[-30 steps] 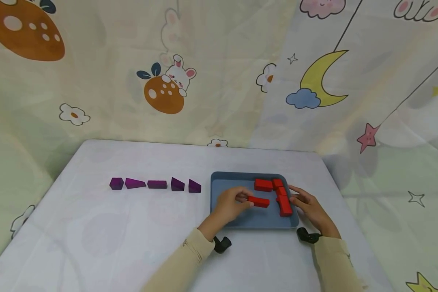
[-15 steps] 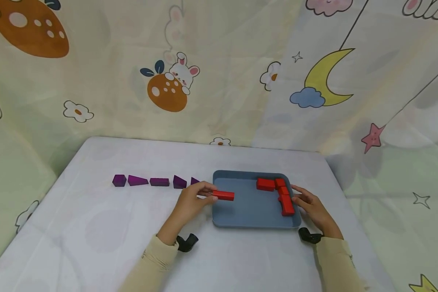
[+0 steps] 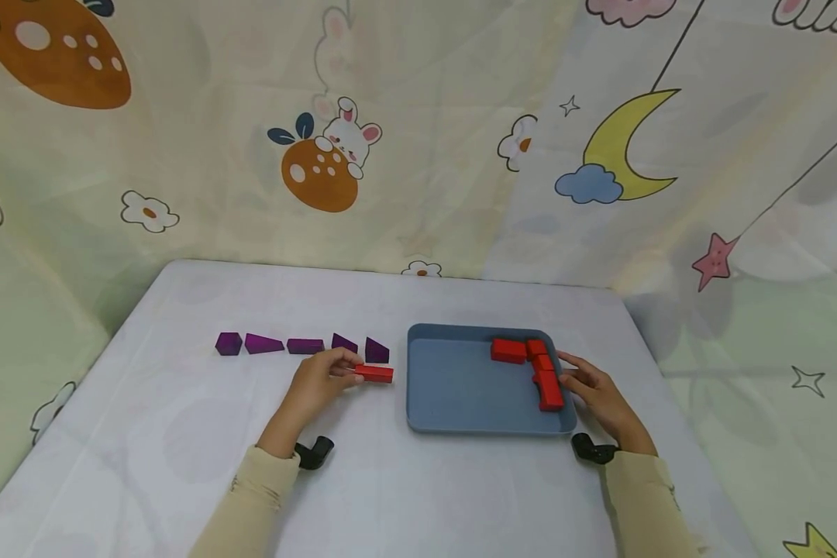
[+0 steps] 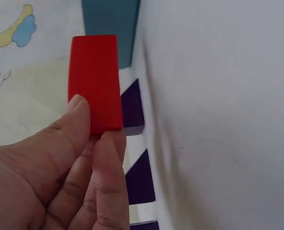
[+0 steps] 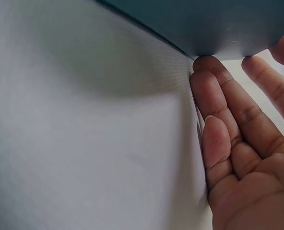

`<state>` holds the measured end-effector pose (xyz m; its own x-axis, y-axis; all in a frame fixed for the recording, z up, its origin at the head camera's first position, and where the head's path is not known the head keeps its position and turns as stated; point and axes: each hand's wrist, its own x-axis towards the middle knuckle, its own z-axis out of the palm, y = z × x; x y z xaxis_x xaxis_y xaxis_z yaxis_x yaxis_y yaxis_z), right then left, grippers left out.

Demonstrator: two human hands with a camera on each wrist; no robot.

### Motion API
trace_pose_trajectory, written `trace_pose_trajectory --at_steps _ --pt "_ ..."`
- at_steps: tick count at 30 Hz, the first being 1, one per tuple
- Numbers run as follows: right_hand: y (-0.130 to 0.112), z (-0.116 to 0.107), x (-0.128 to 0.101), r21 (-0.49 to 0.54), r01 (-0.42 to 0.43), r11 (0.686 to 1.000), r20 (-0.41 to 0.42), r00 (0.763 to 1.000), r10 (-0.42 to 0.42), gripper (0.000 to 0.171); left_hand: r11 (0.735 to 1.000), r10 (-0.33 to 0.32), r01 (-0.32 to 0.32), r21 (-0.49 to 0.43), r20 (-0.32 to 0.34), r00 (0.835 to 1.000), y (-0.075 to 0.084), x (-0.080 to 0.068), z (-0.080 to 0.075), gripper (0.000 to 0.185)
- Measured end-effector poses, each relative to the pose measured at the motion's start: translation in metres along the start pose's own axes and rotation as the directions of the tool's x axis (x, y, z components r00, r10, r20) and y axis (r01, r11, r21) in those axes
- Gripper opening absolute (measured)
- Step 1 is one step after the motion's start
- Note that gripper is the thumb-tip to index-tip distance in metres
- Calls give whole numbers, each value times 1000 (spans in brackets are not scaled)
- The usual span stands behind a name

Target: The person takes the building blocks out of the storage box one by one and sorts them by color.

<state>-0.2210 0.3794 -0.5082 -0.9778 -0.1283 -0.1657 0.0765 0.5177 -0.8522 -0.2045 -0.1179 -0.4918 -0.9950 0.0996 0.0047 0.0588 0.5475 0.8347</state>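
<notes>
My left hand point(image 3: 315, 391) pinches a red rectangular block point(image 3: 375, 374) by one end, between thumb and fingers. The block is just left of the tray, in front of the right end of a row of purple blocks. In the left wrist view the red block point(image 4: 95, 72) points away from the thumb, with dark purple wedge-shaped blocks point(image 4: 140, 179) beyond the fingers. At the right side of the blue-grey tray point(image 3: 460, 395) is my right hand point(image 3: 603, 401). Its fingertips touch the tray's outer wall point(image 5: 218, 28) in the right wrist view, with the fingers loosely extended.
Inside the tray, several red blocks point(image 3: 548, 390) lie along the right wall and the far right corner. The purple row includes a hexagonal block point(image 3: 228, 344), a tapered block point(image 3: 263, 343) and a long block point(image 3: 305, 346). A patterned cloth point(image 3: 425, 155) hangs behind the white table point(image 3: 181, 449).
My left hand has carried the red block left, from above the tray, past its left rim, to the purple row. My right hand has stayed at the tray's right side.
</notes>
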Motion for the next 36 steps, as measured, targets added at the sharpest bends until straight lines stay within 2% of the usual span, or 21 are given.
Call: trace_pose_trajectory --at_steps 9,14,18,23,25,29,32,36 --pt "-1 1 -1 7 -5 1000 -3 1000 5 60 999 -20 20 33 7 1000 -11 2 6 17" --pt "0 1 -1 25 4 1000 -1 1000 -4 61 998 -41 41 41 15 999 -8 0 6 26" --pt "-1 0 -1 32 6 999 1 1000 -6 61 996 -46 45 79 17 999 1 -2 2 37" --pt "-1 0 -2 25 9 1000 0 1000 -9 61 993 7 -6 116 -2 1000 24 -3 -2 42" --pt "-2 0 -2 24 8 1000 -3 1000 -8 60 995 46 -46 93 -2 999 33 -1 -2 43" --pt "-2 -1 -2 26 8 1000 2 1000 -8 61 996 83 -83 11 5 997 48 7 4 46" --pt "-2 -1 -2 35 10 999 3 1000 -10 62 995 76 -75 -69 15 997 58 14 12 47" --pt "-2 0 -3 37 15 999 -4 1000 -15 60 979 104 -95 -180 42 994 72 24 30 45"
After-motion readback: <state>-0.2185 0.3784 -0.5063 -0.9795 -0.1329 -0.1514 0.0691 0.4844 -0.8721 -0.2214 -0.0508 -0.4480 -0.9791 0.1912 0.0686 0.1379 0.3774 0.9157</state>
